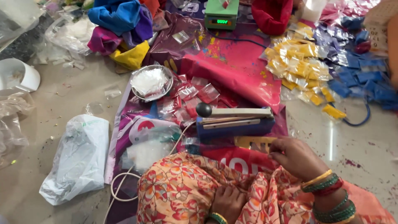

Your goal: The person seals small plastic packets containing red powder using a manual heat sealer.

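Observation:
My right hand (295,157), with bangles at the wrist, hovers just in front of a blue heat sealer (234,123) that has a black knob (203,110). Its fingertips pinch what looks like a small clear packet (270,155), which is barely visible. My left hand (226,203) rests low on my orange floral garment (178,193), fingers curled together and holding nothing. A steel bowl (166,74) of white powder and several small clear packets (191,96) lie on the pink printed sheet (236,66) beyond the sealer.
A green digital scale (222,14) stands at the back. Heaps of yellow packets (299,62) and blue packets (361,71) lie to the right. A white plastic bag (78,157), a white cable (119,187), coloured cloths (120,25) and a white bowl (18,75) lie left. Another person's red sleeve (271,15) shows at the top.

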